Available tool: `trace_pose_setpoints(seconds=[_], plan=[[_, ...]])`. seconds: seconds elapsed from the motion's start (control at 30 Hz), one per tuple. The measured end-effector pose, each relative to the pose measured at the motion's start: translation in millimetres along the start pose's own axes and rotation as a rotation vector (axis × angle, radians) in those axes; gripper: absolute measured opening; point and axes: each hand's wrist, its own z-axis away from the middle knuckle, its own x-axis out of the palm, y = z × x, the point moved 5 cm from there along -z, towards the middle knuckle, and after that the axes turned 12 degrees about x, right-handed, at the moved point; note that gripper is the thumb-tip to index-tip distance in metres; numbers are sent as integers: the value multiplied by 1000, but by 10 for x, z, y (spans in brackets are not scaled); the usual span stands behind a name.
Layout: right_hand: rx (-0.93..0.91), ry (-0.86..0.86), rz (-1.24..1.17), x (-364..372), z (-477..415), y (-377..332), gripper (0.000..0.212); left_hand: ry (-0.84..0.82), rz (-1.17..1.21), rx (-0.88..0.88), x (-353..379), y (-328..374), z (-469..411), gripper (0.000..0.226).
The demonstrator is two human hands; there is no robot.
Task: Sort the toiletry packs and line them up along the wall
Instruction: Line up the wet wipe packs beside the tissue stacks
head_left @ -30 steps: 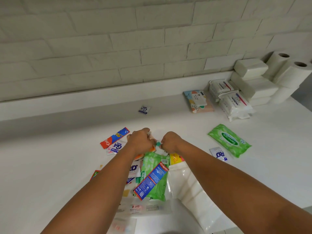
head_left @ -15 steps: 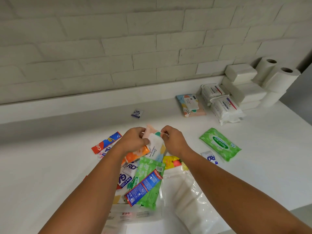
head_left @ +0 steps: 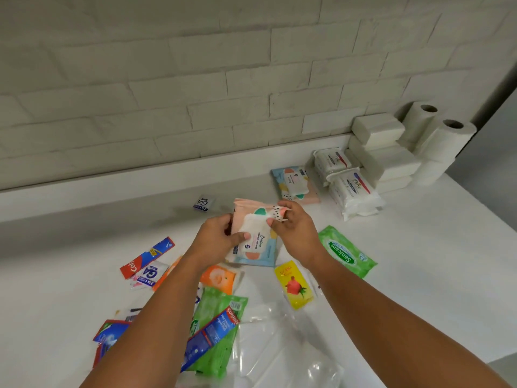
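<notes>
A: Start at the fingers. What have they got?

B: The right hand (head_left: 293, 231) pinches the top right corner of the patterned wipes pack (head_left: 257, 239) between thumb and fingertips (head_left: 284, 210). The left hand (head_left: 219, 239) grips the pack's left edge. Its thumb is pressed flat on the white label and its other fingers are curled behind, out of sight.

A: Where is the pack?

B: It is lifted off the counter (head_left: 70, 275) and tilted, above the loose pile. A pink edge shows behind it at 12 o'clock; I cannot tell whether that is a second pack.

A: And its place?

B: I judge it belongs with the matching pack (head_left: 292, 182) at 1 o'clock. That one lies by the wall (head_left: 195, 107), just beside the white wipes packs (head_left: 354, 191).

A: What could spoil it?

B: A corner pinch on slick film may slip once the left hand lets go. The pack would then drop onto the orange pack (head_left: 221, 278) at 7 o'clock or the yellow sachet (head_left: 293, 285) at 5 o'clock. If two packs are held, the rear one could slide out. On a reach towards 1 o'clock, the right forearm would pass near the green wipes pack (head_left: 345, 254) at 4 o'clock and might nudge it. Setting the pack down askew would shove the matching pack out of line.
</notes>
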Motion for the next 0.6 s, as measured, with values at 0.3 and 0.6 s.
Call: trace_pose_setpoints(seconds=[0.3,0.6], plan=[[46,-12,93,-539,-352,14,21,206,286,23,475,453,-566,23],[79,95,354,-988,-1150,-78,25,236,58,-41,992,386,-1253,13]])
